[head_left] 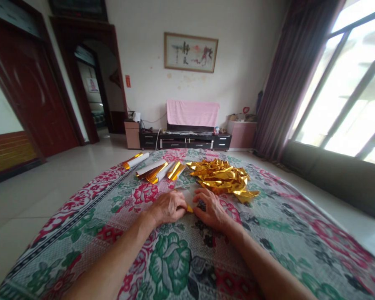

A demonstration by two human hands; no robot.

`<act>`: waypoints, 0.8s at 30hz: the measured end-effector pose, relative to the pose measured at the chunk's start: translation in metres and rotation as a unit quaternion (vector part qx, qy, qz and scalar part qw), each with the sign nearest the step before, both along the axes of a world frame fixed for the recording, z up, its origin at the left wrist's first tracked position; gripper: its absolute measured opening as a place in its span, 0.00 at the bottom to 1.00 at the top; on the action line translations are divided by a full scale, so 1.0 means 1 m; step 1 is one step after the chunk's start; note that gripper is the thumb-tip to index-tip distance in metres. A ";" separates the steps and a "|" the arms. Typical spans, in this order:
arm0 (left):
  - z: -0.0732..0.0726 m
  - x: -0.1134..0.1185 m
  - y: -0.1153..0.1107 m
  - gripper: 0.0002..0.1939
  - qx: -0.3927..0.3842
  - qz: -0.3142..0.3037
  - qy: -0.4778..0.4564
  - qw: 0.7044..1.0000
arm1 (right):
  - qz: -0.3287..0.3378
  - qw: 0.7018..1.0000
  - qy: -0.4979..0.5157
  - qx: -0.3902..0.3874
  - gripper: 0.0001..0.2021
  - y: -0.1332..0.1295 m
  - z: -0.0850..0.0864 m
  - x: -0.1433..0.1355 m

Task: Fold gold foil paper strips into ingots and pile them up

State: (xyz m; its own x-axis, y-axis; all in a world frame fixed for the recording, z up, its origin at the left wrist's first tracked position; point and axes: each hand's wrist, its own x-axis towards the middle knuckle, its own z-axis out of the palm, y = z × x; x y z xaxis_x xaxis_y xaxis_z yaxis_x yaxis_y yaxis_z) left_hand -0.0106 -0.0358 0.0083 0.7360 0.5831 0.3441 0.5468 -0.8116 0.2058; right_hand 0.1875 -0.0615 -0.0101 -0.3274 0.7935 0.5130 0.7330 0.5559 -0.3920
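Between my two hands lies a small sheet of gold foil paper (187, 194), its white back facing up and a gold edge showing near me. My left hand (170, 206) has its fingers closed on the left side of the sheet. On the right side, my right hand (210, 207) pinches the paper with curled fingers. Just beyond my right hand is a heap of folded gold foil pieces (221, 175). Several curled gold sheets with white backs (154, 171) rest beyond my left hand.
A flowered cloth (171, 262) covers the round table. Another curled sheet (136, 161) lies near the table's far left edge. Across the room stands a low black cabinet (187, 141) with a pink cloth (193, 112) above it. A curtain (287, 83) hangs by the window at right.
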 end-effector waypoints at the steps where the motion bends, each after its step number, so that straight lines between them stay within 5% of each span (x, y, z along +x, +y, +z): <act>1: 0.000 0.000 0.000 0.10 -0.001 -0.001 -0.002 1.000 | 0.002 1.000 -0.003 0.001 0.09 0.001 -0.001 0.000; 24: -0.018 0.015 -0.002 0.06 0.076 0.129 -0.029 0.988 | -0.039 0.993 -0.052 -0.096 0.11 0.008 0.001 -0.005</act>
